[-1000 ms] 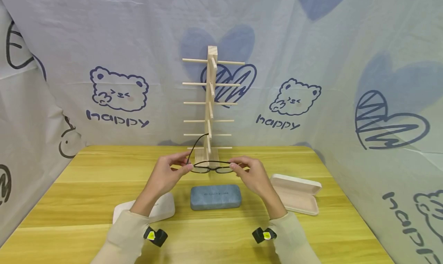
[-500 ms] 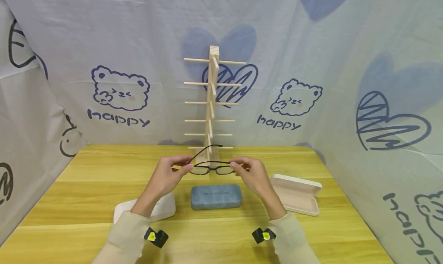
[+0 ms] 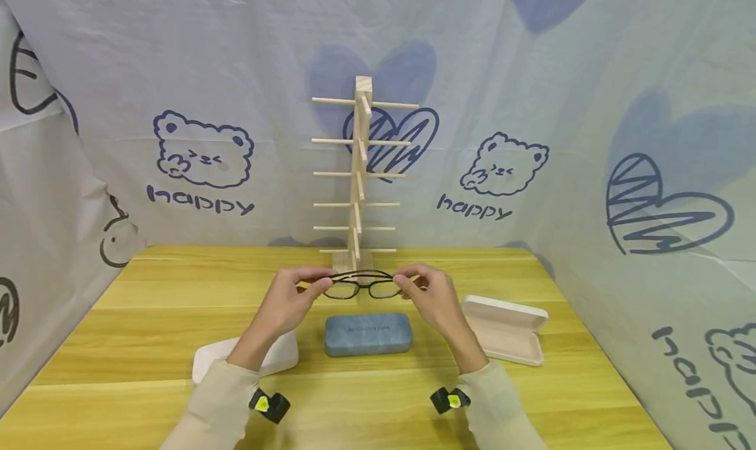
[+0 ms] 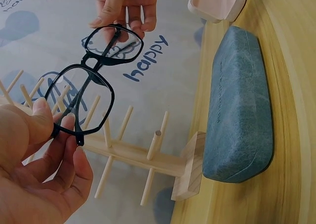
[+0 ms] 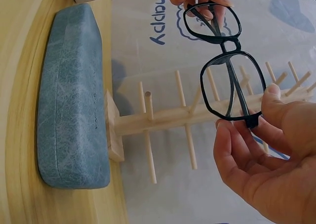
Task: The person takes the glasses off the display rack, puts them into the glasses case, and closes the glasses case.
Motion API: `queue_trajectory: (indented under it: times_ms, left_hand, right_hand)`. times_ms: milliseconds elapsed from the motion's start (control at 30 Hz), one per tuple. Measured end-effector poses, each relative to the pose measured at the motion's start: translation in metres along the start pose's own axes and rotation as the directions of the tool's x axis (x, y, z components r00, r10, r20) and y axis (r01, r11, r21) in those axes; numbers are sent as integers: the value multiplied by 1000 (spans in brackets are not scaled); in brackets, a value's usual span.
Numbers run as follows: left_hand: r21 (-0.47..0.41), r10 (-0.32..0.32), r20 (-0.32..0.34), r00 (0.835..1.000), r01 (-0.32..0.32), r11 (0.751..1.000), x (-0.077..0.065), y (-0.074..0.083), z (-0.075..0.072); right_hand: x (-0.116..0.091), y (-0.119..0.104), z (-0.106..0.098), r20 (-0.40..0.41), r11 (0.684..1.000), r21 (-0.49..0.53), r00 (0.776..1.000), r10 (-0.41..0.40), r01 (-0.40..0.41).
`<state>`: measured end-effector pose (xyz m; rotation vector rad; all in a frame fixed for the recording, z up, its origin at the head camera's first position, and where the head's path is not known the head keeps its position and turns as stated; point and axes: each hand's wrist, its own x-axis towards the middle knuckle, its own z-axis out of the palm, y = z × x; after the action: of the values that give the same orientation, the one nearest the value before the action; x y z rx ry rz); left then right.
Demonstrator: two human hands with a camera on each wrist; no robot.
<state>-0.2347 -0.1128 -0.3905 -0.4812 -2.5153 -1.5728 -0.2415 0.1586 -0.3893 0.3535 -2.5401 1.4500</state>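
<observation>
A pair of black-framed eyeglasses (image 3: 363, 285) hangs in the air between the two hands, both temples folded behind the lenses. My left hand (image 3: 289, 299) pinches one end of the frame with thumb and fingers. At the opposite end my right hand (image 3: 430, 296) grips the other hinge corner the same way. The right wrist view shows the black rim (image 5: 202, 85) with the temples crossing behind it. Below the glasses lies a shut blue-grey glasses case (image 3: 369, 335). Just behind them stands a wooden peg rack (image 3: 359, 174), its base partly covered by the hands and glasses.
A white case (image 3: 277, 355) lies under the left forearm, partly hidden by it. To the right of the right forearm an open pale pink case (image 3: 508, 332) rests on the wooden table (image 3: 366, 404). A printed cloth (image 3: 283, 63) hangs behind the rack.
The raised temple at the left hand has swung down and inward, so it now lies folded along the frame. Both hands stay in nearly the same place.
</observation>
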Motion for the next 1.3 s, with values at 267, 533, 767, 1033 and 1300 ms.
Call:
queue_trajectory:
  times_ms: [267, 533, 767, 1033, 1300]
  left_hand:
    - [5, -9, 3, 1000, 9, 1000, -1, 0, 1]
    - [-20, -48, -16, 999, 48, 999, -1, 0, 1]
    - [-41, -61, 0, 998, 61, 997, -1, 2, 1]
    - [-72, -68, 23, 997, 70, 995, -2, 0, 4]
    - [-67, -77, 41, 996, 79, 995, -2, -1, 14]
  right_hand:
    - [1, 3, -1, 28, 1000, 8, 1000, -12, 12]
    - [1, 3, -1, 57, 999, 0, 997, -48, 48]
    - [1, 3, -1, 32, 996, -52, 996, -77, 79]
    - [1, 7, -4, 17, 993, -61, 995, -97, 98]
    - [-4, 9, -19, 35, 990, -97, 994, -100, 103]
